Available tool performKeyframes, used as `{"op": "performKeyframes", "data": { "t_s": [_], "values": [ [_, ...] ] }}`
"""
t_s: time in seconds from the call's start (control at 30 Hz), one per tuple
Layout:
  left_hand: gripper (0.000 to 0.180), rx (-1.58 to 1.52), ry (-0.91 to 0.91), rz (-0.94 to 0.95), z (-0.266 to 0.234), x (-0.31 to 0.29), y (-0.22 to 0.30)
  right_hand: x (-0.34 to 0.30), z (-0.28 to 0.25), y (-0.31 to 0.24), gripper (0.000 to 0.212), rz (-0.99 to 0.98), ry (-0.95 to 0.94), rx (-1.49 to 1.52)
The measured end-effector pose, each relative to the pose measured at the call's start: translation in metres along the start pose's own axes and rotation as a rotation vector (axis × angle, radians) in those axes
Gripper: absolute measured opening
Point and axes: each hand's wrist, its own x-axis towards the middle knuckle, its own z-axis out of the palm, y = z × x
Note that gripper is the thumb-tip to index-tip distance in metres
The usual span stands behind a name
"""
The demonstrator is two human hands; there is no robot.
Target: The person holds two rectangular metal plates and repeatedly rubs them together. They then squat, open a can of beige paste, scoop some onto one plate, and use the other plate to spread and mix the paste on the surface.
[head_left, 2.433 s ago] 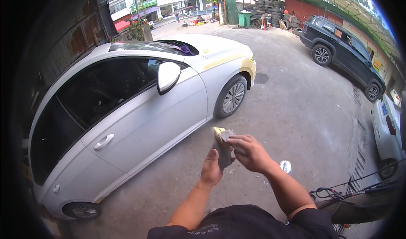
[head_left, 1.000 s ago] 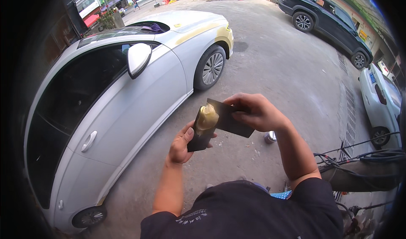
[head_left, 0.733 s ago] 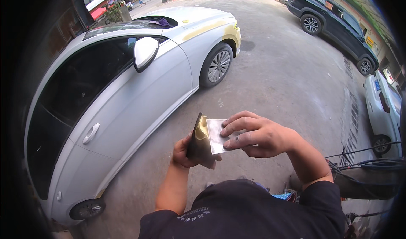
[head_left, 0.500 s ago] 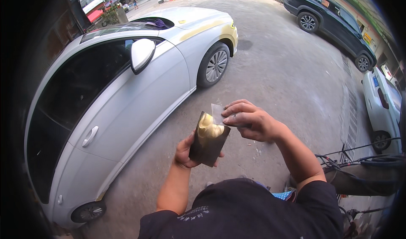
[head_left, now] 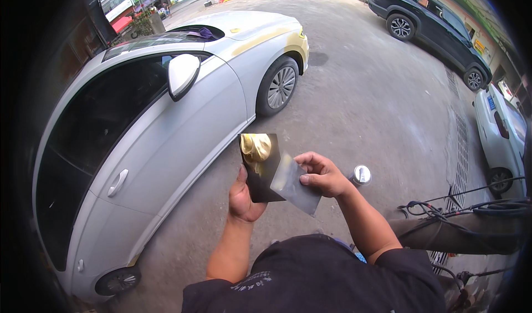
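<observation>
The dark board (head_left: 260, 174) gripped by the left hand (head_left: 244, 199) looks smooth and matt, with a glossy blob of yellowish putty (head_left: 256, 145) on top. The flat spreader (head_left: 296, 182) pinched by the right hand (head_left: 321, 174) has a dull metallic sheen. The silver car (head_left: 183, 124) is glossy paint with matt putty patches; the ground (head_left: 377, 102) is rough concrete.

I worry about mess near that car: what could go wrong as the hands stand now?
The yellowish filler blob sits at the top edge of the dark board, held one-sided by the left hand; it might slide off. The right hand rests a flat spreader on the board; a slip could fling filler toward the silver car. The small can on the ground could be kicked.
</observation>
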Motion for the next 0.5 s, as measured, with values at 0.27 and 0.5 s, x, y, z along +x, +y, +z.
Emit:
{"op": "performKeyframes", "data": {
  "t_s": [0.27,0.5],
  "values": [
    [0.060,0.178,-0.092,0.046,0.011,-0.008,0.007,-0.018,-0.001,-0.031,0.043,-0.085,0.101,-0.157],
    [0.072,0.388,-0.027,0.036,0.020,-0.010,0.006,0.001,0.019,-0.044,0.041,-0.035,0.113,-0.433]
  ]
}}
